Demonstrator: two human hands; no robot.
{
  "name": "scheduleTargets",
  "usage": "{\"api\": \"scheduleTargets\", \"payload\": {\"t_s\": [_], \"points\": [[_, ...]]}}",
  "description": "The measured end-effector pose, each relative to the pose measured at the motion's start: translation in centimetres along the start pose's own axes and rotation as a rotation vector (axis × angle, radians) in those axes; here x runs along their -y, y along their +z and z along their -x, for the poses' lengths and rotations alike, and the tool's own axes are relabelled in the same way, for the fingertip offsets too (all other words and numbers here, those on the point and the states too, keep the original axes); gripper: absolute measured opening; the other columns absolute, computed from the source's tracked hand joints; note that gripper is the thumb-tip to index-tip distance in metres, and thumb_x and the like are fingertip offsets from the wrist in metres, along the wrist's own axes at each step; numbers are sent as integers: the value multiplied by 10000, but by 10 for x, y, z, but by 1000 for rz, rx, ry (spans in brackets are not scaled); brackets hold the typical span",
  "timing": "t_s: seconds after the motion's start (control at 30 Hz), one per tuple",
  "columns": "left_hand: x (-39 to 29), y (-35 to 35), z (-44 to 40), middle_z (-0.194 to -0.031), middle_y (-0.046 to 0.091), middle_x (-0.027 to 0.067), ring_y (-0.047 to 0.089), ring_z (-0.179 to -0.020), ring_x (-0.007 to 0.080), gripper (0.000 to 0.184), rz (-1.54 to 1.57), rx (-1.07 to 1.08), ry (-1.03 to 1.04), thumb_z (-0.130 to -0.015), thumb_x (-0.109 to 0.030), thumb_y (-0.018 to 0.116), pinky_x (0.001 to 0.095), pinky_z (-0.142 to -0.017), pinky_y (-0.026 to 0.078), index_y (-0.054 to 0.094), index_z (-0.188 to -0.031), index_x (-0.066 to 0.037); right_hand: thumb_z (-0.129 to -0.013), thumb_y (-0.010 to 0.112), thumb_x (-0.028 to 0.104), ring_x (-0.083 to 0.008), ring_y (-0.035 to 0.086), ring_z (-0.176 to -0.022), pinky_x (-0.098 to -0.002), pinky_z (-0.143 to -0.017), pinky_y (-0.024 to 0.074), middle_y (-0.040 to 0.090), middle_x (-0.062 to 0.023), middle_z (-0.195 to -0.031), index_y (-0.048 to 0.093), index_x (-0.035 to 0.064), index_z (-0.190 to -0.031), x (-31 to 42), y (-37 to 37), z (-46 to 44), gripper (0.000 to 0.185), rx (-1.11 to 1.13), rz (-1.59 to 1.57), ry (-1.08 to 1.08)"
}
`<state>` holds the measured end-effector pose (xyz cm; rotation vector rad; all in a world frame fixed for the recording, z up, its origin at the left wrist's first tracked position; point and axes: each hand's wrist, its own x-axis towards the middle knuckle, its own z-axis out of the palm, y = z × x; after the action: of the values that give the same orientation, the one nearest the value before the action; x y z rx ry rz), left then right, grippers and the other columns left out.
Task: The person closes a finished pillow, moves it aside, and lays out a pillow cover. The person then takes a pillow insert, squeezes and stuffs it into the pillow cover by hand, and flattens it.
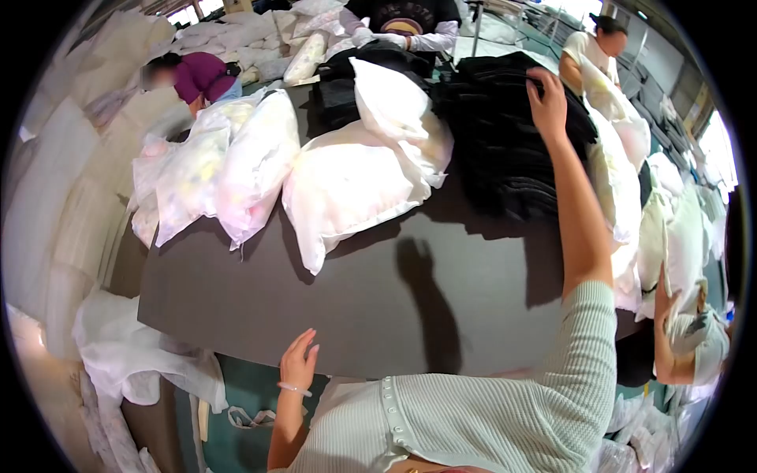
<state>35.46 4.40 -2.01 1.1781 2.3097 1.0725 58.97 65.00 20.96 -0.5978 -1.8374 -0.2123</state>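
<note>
My right hand (pixel 548 106) reaches out over a tall stack of folded black cloth (pixel 505 142) at the far side of the table. Its fingers are curved and the thumb stands apart from them, at the stack's upper right. Whether the fingertips touch the cloth I cannot tell. My left hand (pixel 298 359) is open and holds nothing, by the table's near edge, with a pale bracelet on the wrist. Left of the stack lie plump white pillow-like bags (pixel 347 185), some with coloured filling showing through.
The grey table (pixel 339 315) spreads before me. Across it stands a person in a black shirt (pixel 402 20). Someone in purple (pixel 201 79) bends at far left, another in white (pixel 591 51) stands at right. A forearm (pixel 670 339) holds a white pillow (pixel 682 244) at right.
</note>
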Motion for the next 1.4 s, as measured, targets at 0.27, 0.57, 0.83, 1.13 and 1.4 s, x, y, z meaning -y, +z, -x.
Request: {"api": "scheduleTargets", "payload": {"t_s": [0.27,0.57,0.83,1.13,1.4], "points": [[21,-23,74,-1206,619,122,652,-950,253,325,5,-298,-243,-845,-48,612,338,-832,511,607,-1169,-35,-426,873,474,-300,108,-1454,-564,-1127,174,137,-38,-1580,290,275,-1474,-20,57,-79,1215,831,835,2],[28,-15,86,-1102,649,147,663,-856,263,283,-92,-208,-380,-857,-81,606,337,-745,530,624,-1137,-41,-828,584,468,-368,598,-1050,-470,-875,464,648,-195,-1091,605,99,-1181,-117,83,-65,511,633,463,209],[32,-2,44,-952,667,171,665,-819,282,289,-55,-17,-248,-868,-115,604,345,-727,531,634,-1151,-67,-837,504,572,-427,560,-1110,-448,-948,435,627,-250,-1120,662,10,-1089,-174,46,-85,636,-73,361,840],[49,6,24,-1026,681,149,677,-888,262,275,35,91,-154,-879,-106,592,332,-765,534,634,-1145,-50,-770,690,564,-120,442,-569,-310,-537,377,491,-19,-639,617,-49,-747,-24,-109,-131,618,-407,-164,421],[49,3,-63,-1124,662,128,631,-1033,205,382,518,238,-59,-970,-293,529,336,-864,506,596,-1218,-11,-894,523,510,-379,618,-873,-434,-797,484,635,-187,-957,580,-9,-813,303,-157,95,529,307,-253,-194]]}}
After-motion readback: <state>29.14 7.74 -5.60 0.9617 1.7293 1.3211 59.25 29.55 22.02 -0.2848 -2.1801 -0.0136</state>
